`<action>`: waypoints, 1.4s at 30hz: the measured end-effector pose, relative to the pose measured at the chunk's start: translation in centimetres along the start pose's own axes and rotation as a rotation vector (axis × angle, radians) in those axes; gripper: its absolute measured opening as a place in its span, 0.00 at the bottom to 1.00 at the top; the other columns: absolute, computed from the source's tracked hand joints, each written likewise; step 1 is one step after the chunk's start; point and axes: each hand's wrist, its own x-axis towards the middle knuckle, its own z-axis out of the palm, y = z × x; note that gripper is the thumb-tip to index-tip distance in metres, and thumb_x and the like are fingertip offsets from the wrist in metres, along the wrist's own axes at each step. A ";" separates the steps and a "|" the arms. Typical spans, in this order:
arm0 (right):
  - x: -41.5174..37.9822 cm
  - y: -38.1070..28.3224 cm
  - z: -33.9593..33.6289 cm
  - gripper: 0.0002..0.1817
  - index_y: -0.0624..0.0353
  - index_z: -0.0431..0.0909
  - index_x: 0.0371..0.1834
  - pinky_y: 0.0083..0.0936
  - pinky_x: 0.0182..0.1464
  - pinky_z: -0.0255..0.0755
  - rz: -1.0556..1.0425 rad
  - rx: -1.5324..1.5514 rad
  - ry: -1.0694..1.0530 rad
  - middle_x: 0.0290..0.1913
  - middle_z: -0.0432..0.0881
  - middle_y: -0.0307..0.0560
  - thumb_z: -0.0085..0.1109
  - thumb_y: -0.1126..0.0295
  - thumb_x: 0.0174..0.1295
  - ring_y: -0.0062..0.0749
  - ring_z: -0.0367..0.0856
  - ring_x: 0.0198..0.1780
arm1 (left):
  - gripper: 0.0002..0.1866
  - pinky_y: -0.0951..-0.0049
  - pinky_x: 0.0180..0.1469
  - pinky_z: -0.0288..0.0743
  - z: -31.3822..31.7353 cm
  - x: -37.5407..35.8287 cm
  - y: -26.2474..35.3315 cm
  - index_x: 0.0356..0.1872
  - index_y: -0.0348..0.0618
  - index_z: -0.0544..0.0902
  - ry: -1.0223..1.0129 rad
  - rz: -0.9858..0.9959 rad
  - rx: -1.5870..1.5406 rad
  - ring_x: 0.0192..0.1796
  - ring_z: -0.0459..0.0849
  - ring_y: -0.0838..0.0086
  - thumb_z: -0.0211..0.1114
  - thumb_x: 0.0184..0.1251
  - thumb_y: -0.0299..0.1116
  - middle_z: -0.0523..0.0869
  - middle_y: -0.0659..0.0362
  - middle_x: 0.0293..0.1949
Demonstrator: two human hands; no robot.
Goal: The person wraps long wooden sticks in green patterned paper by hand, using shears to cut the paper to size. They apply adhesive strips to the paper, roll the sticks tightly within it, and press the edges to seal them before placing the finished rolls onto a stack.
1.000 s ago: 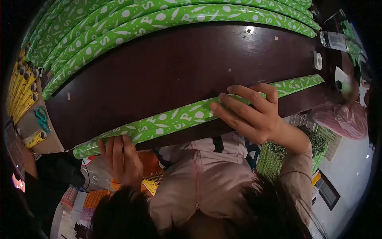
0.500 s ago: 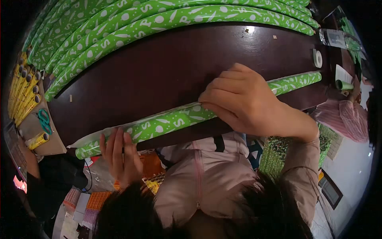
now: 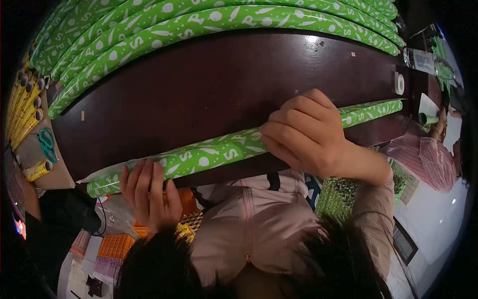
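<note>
Glossy, probably light, slippery and easily creased, the green roll (image 3: 209,158) slanting across the frame's centre on the table (image 3: 199,99) likely wants gentle holding by body and loose edge, the left hand (image 3: 152,194) spread over its lower-left part, the right hand (image 3: 311,134) pinching its upper edge.

Green roll (image 3: 219,154) partly behind fingers (image 3: 294,119)

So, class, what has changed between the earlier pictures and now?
The right hand, spread on the green roll earlier, has curled into a pinch; what it pinches is hidden. A pale loose edge now shows at the roll's left end. The left hand stays on the roll; the scissors lie unmoved.
</note>
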 end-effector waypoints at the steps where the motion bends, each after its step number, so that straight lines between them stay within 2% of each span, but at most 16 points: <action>1: 0.0 0.1 0.1 0.14 0.58 0.81 0.35 0.29 0.34 0.67 0.019 0.016 0.026 0.33 0.81 0.40 0.72 0.77 0.43 0.34 0.78 0.33 | 0.12 0.44 0.62 0.70 0.1 0.2 0.5 0.47 0.31 0.84 0.023 -0.066 0.019 0.53 0.83 0.52 0.63 0.64 0.25 0.86 0.46 0.46; 3: 0.3 0.2 0.2 0.14 0.58 0.81 0.35 0.28 0.34 0.66 0.044 0.033 0.056 0.33 0.81 0.40 0.72 0.77 0.43 0.34 0.78 0.32 | 0.11 0.46 0.61 0.71 0.5 0.7 1.2 0.45 0.31 0.84 0.042 -0.126 0.038 0.52 0.83 0.52 0.63 0.63 0.24 0.86 0.48 0.44; 8: 1.5 1.0 -0.1 0.11 0.57 0.81 0.33 0.30 0.37 0.64 0.201 0.110 -0.074 0.32 0.82 0.39 0.71 0.76 0.47 0.34 0.77 0.34 | 0.04 0.53 0.54 0.73 2.0 2.0 2.5 0.37 0.33 0.82 0.215 -0.357 0.028 0.48 0.81 0.55 0.61 0.63 0.21 0.85 0.50 0.42; 11: 1.8 1.6 0.1 0.08 0.55 0.82 0.34 0.32 0.39 0.65 0.272 0.165 -0.103 0.31 0.82 0.39 0.70 0.76 0.50 0.36 0.78 0.35 | 0.03 0.54 0.54 0.72 2.2 1.7 2.3 0.37 0.33 0.81 0.217 -0.376 -0.051 0.48 0.80 0.56 0.61 0.64 0.20 0.84 0.51 0.42; 15: 1.6 2.5 0.4 0.05 0.57 0.84 0.33 0.32 0.40 0.66 0.302 0.286 -0.094 0.29 0.82 0.40 0.68 0.75 0.53 0.37 0.76 0.35 | 0.03 0.54 0.54 0.70 2.6 1.2 1.7 0.37 0.33 0.81 0.239 -0.310 -0.053 0.47 0.79 0.57 0.61 0.64 0.20 0.83 0.51 0.41; 21: 1.5 2.4 0.5 0.06 0.56 0.87 0.32 0.36 0.43 0.68 0.357 0.263 -0.089 0.28 0.83 0.43 0.66 0.70 0.51 0.38 0.79 0.36 | 0.06 0.60 0.53 0.70 1.5 2.3 1.9 0.41 0.38 0.83 0.152 -0.355 -0.074 0.45 0.79 0.59 0.63 0.64 0.22 0.83 0.54 0.44; 23: 1.4 2.3 0.6 0.06 0.56 0.86 0.31 0.35 0.43 0.67 0.336 0.243 -0.072 0.27 0.83 0.43 0.66 0.70 0.50 0.37 0.78 0.36 | 0.10 0.62 0.54 0.70 0.9 4.4 2.7 0.46 0.40 0.84 0.153 -0.240 0.162 0.49 0.79 0.60 0.65 0.63 0.25 0.83 0.55 0.46; 24: 1.4 2.3 0.6 0.05 0.56 0.86 0.30 0.35 0.42 0.67 0.318 0.225 -0.063 0.27 0.83 0.42 0.66 0.70 0.49 0.37 0.78 0.36 | 0.10 0.62 0.54 0.70 0.9 5.6 3.1 0.46 0.40 0.84 0.160 -0.243 0.169 0.49 0.79 0.60 0.65 0.63 0.25 0.83 0.55 0.46; 26: 1.4 2.1 0.4 0.05 0.55 0.86 0.30 0.34 0.42 0.66 0.304 0.222 -0.059 0.26 0.82 0.41 0.67 0.70 0.48 0.37 0.77 0.36 | 0.13 0.57 0.61 0.67 1.3 8.2 4.0 0.51 0.44 0.85 0.088 -0.088 0.022 0.56 0.79 0.62 0.68 0.65 0.28 0.84 0.57 0.48; 28: 1.4 1.9 0.4 0.05 0.55 0.86 0.29 0.34 0.41 0.65 0.294 0.214 -0.056 0.25 0.82 0.40 0.67 0.71 0.47 0.36 0.77 0.35 | 0.16 0.58 0.65 0.61 1.6 10.0 5.6 0.52 0.46 0.85 -0.099 -0.068 -0.007 0.57 0.79 0.63 0.70 0.63 0.31 0.84 0.59 0.49; 32: 1.2 1.8 0.3 0.06 0.53 0.85 0.28 0.33 0.40 0.63 0.260 0.199 0.026 0.27 0.81 0.36 0.68 0.71 0.45 0.35 0.75 0.37 | 0.08 0.62 0.58 0.60 2.7 11.0 6.2 0.40 0.47 0.87 -0.123 -0.008 -0.089 0.55 0.77 0.68 0.69 0.61 0.33 0.87 0.64 0.39; 33: 1.1 1.8 0.3 0.06 0.52 0.84 0.28 0.32 0.40 0.63 0.249 0.200 0.030 0.28 0.82 0.35 0.68 0.71 0.45 0.35 0.75 0.38 | 0.08 0.62 0.58 0.60 3.0 11.0 6.1 0.40 0.47 0.87 -0.125 -0.009 -0.091 0.55 0.77 0.68 0.69 0.61 0.33 0.87 0.64 0.39; 35: 1.1 1.9 0.2 0.08 0.51 0.83 0.29 0.31 0.41 0.60 0.234 0.187 0.010 0.31 0.82 0.32 0.69 0.72 0.44 0.33 0.74 0.40 | 0.03 0.65 0.55 0.57 3.5 10.9 5.8 0.34 0.49 0.86 -0.052 0.011 -0.133 0.51 0.76 0.71 0.69 0.60 0.32 0.86 0.68 0.34; 36: 1.1 2.0 0.1 0.10 0.49 0.82 0.30 0.31 0.41 0.58 0.219 0.177 -0.010 0.34 0.82 0.29 0.70 0.74 0.43 0.31 0.73 0.41 | 0.03 0.65 0.55 0.57 3.6 10.9 5.8 0.34 0.49 0.86 -0.055 0.010 -0.136 0.51 0.76 0.71 0.69 0.60 0.32 0.86 0.68 0.34; 39: 1.2 1.9 -0.2 0.07 0.50 0.83 0.27 0.34 0.46 0.59 0.245 0.168 -0.034 0.32 0.81 0.30 0.70 0.68 0.45 0.34 0.73 0.43 | 0.01 0.65 0.55 0.54 3.8 10.7 6.0 0.33 0.50 0.86 -0.036 -0.023 -0.107 0.47 0.74 0.70 0.69 0.60 0.32 0.87 0.69 0.34; 42: 1.1 2.1 -0.2 0.08 0.49 0.82 0.29 0.35 0.47 0.58 0.226 0.155 -0.015 0.32 0.80 0.29 0.71 0.68 0.44 0.33 0.73 0.45 | 0.01 0.65 0.56 0.53 3.9 10.7 6.0 0.32 0.50 0.86 -0.049 -0.070 -0.125 0.47 0.73 0.70 0.69 0.61 0.32 0.88 0.69 0.34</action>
